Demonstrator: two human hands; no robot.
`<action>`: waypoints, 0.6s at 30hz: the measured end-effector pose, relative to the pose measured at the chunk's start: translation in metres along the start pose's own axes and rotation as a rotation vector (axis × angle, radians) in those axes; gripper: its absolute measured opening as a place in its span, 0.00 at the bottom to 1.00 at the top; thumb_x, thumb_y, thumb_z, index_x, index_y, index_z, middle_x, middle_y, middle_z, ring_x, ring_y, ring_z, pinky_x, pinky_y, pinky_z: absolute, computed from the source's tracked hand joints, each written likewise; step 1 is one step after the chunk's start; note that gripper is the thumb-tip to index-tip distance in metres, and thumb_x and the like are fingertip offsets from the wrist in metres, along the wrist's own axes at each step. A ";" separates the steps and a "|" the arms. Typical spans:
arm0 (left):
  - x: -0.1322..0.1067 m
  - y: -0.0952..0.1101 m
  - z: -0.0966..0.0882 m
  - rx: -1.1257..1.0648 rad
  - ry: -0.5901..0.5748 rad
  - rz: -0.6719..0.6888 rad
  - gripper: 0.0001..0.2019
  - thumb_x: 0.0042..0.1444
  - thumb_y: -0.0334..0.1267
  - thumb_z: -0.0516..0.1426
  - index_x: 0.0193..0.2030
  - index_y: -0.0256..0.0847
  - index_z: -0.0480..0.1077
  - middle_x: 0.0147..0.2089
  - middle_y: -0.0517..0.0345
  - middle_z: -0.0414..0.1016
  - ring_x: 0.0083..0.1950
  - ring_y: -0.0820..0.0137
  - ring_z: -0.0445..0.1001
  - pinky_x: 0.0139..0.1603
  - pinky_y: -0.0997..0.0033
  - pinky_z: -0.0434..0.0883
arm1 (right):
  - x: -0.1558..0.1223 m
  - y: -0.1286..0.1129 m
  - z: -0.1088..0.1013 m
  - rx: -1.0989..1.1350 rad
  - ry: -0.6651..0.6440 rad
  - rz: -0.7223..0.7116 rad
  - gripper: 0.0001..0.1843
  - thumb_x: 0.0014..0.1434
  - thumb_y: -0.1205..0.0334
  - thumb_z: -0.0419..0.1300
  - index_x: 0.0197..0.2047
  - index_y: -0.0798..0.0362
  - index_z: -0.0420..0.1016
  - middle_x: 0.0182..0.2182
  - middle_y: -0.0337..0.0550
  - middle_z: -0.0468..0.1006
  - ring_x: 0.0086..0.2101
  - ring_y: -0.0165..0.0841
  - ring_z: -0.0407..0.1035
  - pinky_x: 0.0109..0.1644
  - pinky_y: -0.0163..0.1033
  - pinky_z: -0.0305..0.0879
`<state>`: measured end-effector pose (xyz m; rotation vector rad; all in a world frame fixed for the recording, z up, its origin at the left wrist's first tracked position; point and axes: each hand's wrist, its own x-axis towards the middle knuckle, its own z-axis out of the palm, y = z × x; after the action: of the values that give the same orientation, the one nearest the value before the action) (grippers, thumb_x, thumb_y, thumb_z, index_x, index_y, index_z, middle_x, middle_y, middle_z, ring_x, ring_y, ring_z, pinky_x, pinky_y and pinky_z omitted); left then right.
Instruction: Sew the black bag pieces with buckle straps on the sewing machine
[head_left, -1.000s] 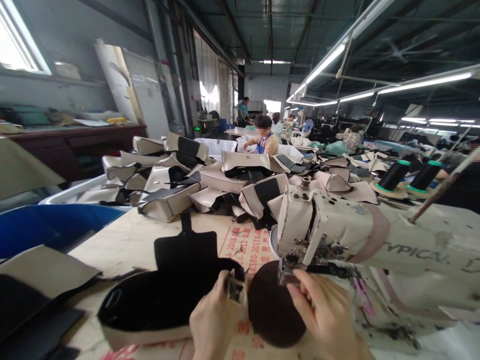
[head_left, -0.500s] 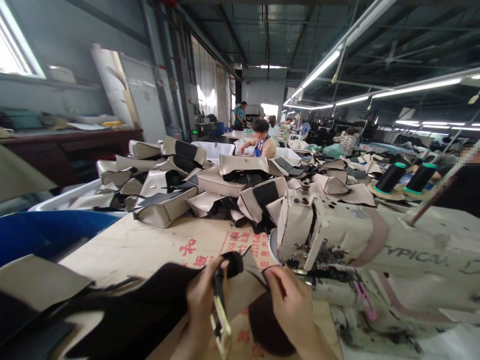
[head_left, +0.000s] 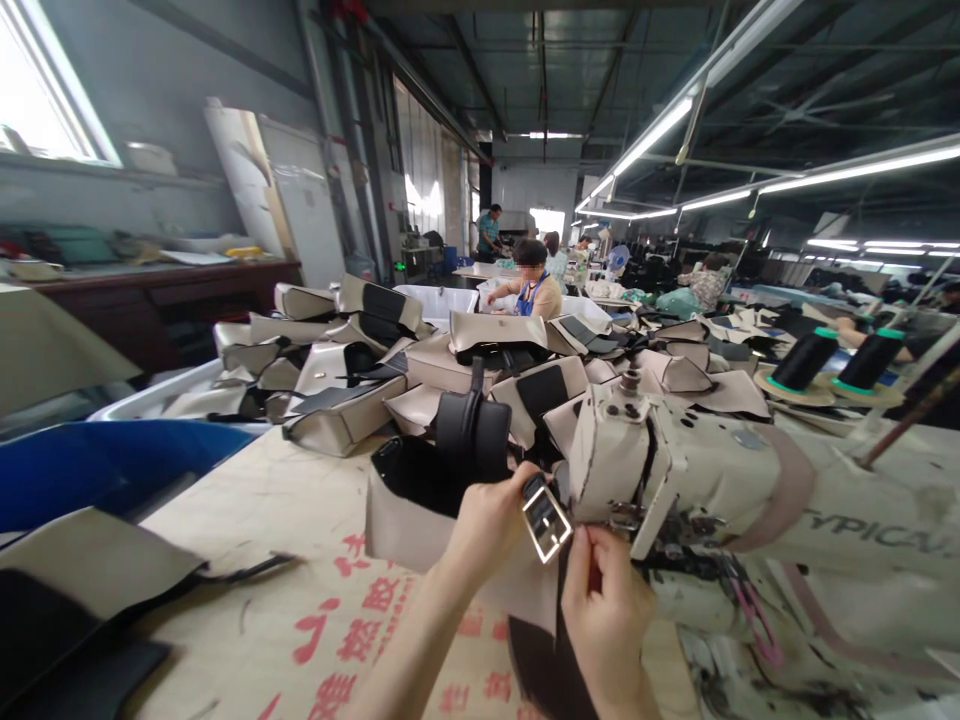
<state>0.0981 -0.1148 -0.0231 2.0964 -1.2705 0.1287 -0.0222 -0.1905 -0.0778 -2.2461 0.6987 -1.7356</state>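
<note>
- Bag, beige outside and black inside, held up above the tabletop at lower centre of the frame, just left of the sewing machine; it looks light and fairly stiff, best taken by its edge.
- Strap, dark and apparently soft, its long axis hanging downward from a metal buckle.
- Left hand closed around the bag's edge; right hand pinching the strap just below the buckle.

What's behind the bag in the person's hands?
Behind the black-lined beige bag, gripped by the left hand, rises a heap of beige-and-black bag pieces. The bag covers the heap's lower part and that stretch of the table.
</note>
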 end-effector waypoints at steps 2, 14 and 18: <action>-0.007 -0.003 0.007 -0.066 -0.033 -0.043 0.10 0.53 0.33 0.50 0.42 0.40 0.66 0.24 0.62 0.71 0.23 0.76 0.68 0.25 0.81 0.59 | -0.003 0.001 -0.001 -0.042 -0.026 0.005 0.03 0.57 0.67 0.56 0.35 0.58 0.69 0.21 0.42 0.74 0.21 0.29 0.69 0.25 0.31 0.62; 0.013 0.022 -0.030 -0.103 -0.015 -0.050 0.08 0.56 0.34 0.47 0.39 0.39 0.65 0.26 0.59 0.72 0.29 0.73 0.71 0.28 0.81 0.61 | 0.001 0.007 -0.006 0.160 -0.066 -0.067 0.08 0.59 0.65 0.54 0.40 0.58 0.70 0.31 0.47 0.77 0.29 0.29 0.72 0.32 0.29 0.66; 0.023 0.015 -0.021 0.037 -0.034 -0.031 0.09 0.56 0.38 0.47 0.40 0.40 0.66 0.24 0.59 0.70 0.27 0.71 0.71 0.25 0.80 0.58 | 0.002 0.000 -0.004 0.109 0.049 0.018 0.06 0.58 0.66 0.54 0.37 0.59 0.70 0.26 0.45 0.76 0.25 0.28 0.71 0.29 0.29 0.64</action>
<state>0.1031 -0.1244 0.0098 2.1577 -1.2644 0.1039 -0.0254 -0.1906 -0.0751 -2.1254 0.6161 -1.7811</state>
